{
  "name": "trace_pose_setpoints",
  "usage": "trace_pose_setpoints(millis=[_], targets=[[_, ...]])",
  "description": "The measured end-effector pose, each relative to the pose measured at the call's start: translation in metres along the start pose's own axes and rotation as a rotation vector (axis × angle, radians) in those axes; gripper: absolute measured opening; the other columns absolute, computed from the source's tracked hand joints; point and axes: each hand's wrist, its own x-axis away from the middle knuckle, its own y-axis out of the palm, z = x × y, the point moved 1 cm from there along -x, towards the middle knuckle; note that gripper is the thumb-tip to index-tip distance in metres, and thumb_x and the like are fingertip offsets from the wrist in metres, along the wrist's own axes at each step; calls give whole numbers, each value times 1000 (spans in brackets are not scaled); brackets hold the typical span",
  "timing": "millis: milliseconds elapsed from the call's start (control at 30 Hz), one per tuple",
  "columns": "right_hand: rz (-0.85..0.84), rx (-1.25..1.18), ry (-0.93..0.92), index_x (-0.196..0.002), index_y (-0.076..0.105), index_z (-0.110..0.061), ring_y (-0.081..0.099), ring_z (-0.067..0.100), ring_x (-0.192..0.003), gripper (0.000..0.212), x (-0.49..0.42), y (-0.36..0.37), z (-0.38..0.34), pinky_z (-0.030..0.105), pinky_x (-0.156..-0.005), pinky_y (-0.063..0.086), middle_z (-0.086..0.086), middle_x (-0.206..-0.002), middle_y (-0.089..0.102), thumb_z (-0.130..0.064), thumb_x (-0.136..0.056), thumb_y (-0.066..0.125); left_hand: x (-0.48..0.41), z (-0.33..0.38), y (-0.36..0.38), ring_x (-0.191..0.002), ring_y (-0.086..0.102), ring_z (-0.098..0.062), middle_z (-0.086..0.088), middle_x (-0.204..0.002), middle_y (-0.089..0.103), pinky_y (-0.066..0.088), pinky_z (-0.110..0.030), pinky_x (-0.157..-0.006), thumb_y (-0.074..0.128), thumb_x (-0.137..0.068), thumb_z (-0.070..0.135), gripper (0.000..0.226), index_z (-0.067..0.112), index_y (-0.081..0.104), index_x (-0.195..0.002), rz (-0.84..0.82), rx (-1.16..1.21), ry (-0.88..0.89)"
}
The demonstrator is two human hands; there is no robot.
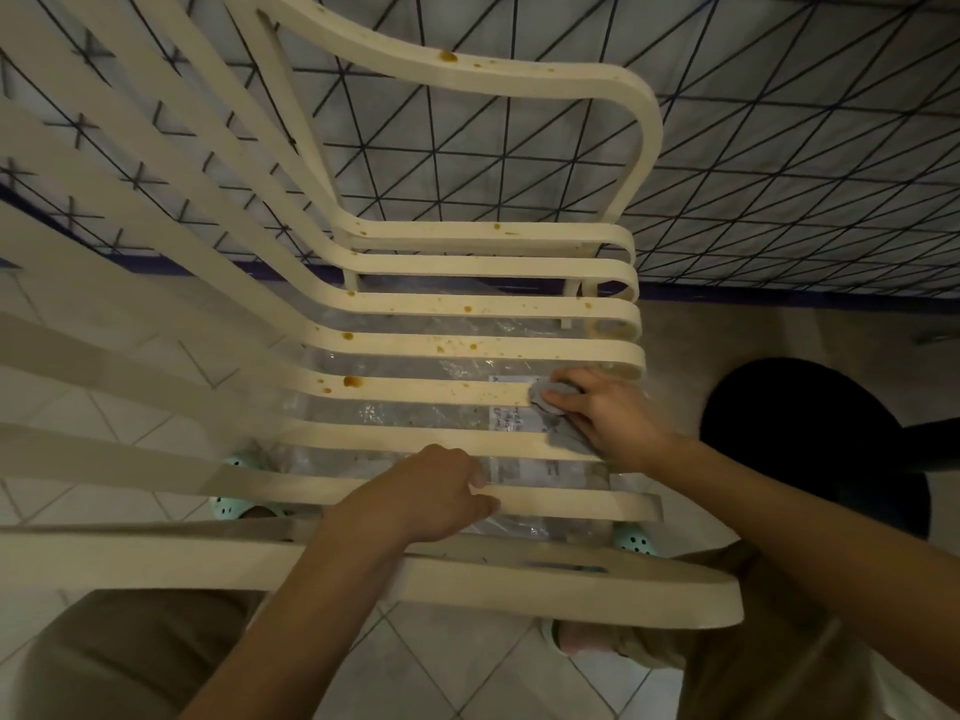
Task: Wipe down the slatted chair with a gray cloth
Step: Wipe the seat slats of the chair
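Your right hand [608,418] grasps the gray cloth [563,436], which is bunched under your curled fingers. It presses the cloth on 1 seat slat of the slatted chair [467,306], near the end where the slats curl down. The cloth hangs also a little over the next slat toward you.

Your left hand [431,491] is clenched round another seat slat, 2 slats nearer to you, with the fingers hooked over its edge.

The chair is cream and you see it from the side, above the near armrest [571,589]. Brown stains [353,381] lie on several slats, and the biggest one is on the same slat as the cloth, well apart from it.

Under the seat lies a clear plastic sheet [415,413] on the tiled floor [130,407]. Mint-green shoes [231,504] show below the chair. A dark round object [810,439] stands just beside your right arm.
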Motion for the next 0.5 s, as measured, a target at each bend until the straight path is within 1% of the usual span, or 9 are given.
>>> trace_pose_setpoints(millis=[33,100,200,267,333,367,433,467,500], targets=[[11,-30,25,-119,67,-20,63,29,-100,34,5,-1,5,34,-74,55,10,-120,63,-19,-85,68,-1,1,0,-113,55,-20,-5,-126,58,45,-30,-94,56,-93,43,44,17,56,-129,2,-2,-1],[-10,-81,87,-121,65,-24,63,28,-104,34,17,1,18,40,-74,58,6,-126,60,-19,-87,63,-2,-1,1,-111,55,-20,-4,-125,58,45,-31,-94,56,-93,45,44,18,57,-127,1,-3,-6],[-30,-103,171,-126,62,-27,59,26,-117,38,31,3,27,44,-84,56,0,-138,55,-19,-89,60,-3,-3,2,-108,56,-20,-4,-123,58,46,-34,-95,56,-92,47,45,17,58,-125,-7,-15,-10],[-13,-94,202,-127,62,-24,59,25,-118,37,31,0,18,42,-87,55,0,-137,56,-27,-94,47,-4,-4,3,-107,56,-21,-5,-122,59,47,-36,-95,56,-92,47,45,15,58,-124,-10,-22,-5],[-2,-102,212,-129,60,-21,59,24,-117,46,26,0,8,39,-88,55,2,-134,58,-37,-97,32,-5,-3,3,-106,57,-22,-6,-120,60,47,-37,-95,56,-92,46,46,14,59,-124,-10,-32,7],[-10,-102,210,-131,58,-21,59,24,-117,46,22,2,4,38,-90,54,2,-135,57,-37,-98,30,-6,-3,3,-105,57,-22,-6,-120,60,47,-37,-94,56,-92,46,46,13,59,-124,-10,-33,11],[-40,-108,208,-136,53,-22,54,24,-124,39,14,10,1,41,-96,51,2,-140,52,-26,-100,39,-5,-2,3,-108,57,-22,-7,-123,59,47,-35,-95,56,-92,46,47,13,58,-127,-13,-31,19],[-58,-122,207,-138,51,-23,51,24,-128,40,9,14,-2,42,-97,50,2,-143,50,-20,-98,47,-5,-1,2,-109,56,-22,-6,-125,58,46,-33,-95,55,-93,46,48,14,57,-128,-17,-27,25],[-66,-119,191,-139,50,-23,50,25,-129,44,3,17,-6,43,-94,52,1,-144,49,-16,-95,54,-4,0,1,-110,55,-22,-6,-126,58,46,-33,-95,55,-93,45,47,14,57,-128,-23,-22,34]])
